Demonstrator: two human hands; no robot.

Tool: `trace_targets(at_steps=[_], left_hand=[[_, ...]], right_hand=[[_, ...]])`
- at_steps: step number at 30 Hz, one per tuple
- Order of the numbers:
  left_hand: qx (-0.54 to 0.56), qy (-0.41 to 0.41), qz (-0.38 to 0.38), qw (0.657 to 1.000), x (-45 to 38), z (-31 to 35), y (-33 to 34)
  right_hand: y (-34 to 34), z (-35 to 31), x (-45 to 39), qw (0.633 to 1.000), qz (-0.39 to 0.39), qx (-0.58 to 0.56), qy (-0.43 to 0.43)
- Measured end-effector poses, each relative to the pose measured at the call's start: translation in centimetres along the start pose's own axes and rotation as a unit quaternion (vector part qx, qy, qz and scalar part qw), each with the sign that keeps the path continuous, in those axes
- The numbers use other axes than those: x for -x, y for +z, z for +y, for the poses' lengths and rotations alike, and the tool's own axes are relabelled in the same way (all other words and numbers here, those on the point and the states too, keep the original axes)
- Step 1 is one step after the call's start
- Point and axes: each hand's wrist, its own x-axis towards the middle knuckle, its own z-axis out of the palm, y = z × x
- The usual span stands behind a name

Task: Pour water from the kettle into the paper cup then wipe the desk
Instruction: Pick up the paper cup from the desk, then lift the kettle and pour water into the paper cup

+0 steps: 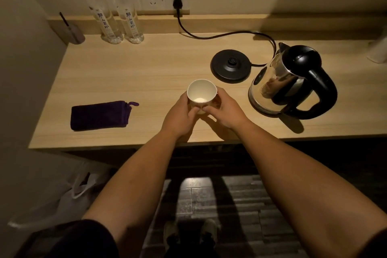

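A white paper cup (201,90) stands upright near the middle of the wooden desk (136,73); its inside looks dry. My left hand (180,113) and my right hand (225,110) wrap around its lower half from both sides. A steel kettle (278,81) with a black lid and handle sits to the right of the cup, off its round black base (230,66). A folded dark purple cloth (99,115) lies on the desk to the left of my hands.
Two clear water bottles (113,12) stand at the back left beside a small grey holder (74,32). The base's black cord (209,36) runs across the back to a wall socket (177,2). A white plastic bag (69,197) lies on the floor at left.
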Motion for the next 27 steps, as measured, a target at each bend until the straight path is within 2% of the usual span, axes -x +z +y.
trace_targets(at_steps=[7, 12, 16, 22, 25, 27], left_hand=[[0.069, 0.009, -0.008, 0.998, 0.4, -0.2, 0.3], [0.138, -0.010, -0.013, 0.990, 0.2, 0.7, 0.3], [0.142, -0.009, -0.006, 0.990, -0.1, 1.4, 0.7], [0.094, -0.016, 0.003, 0.995, -0.9, 0.3, 1.4], [0.073, -0.011, 0.004, 0.997, -1.2, 0.0, 1.5], [0.070, -0.014, 0.003, 0.997, -1.2, -0.4, 1.5]], right_hand=[[-0.3, 0.3, 0.5, 1.000, -0.014, 0.000, 0.014], [-1.7, -0.2, 1.5, 0.998, 0.029, 0.052, 0.023], [-4.0, -1.8, 3.7, 0.987, 0.119, 0.098, -0.040], [-11.8, -3.0, 8.5, 0.937, 0.293, 0.137, -0.131], [-15.7, -0.7, 9.7, 0.917, 0.357, 0.161, -0.071], [-17.4, 0.9, 9.9, 0.925, 0.350, 0.150, 0.010]])
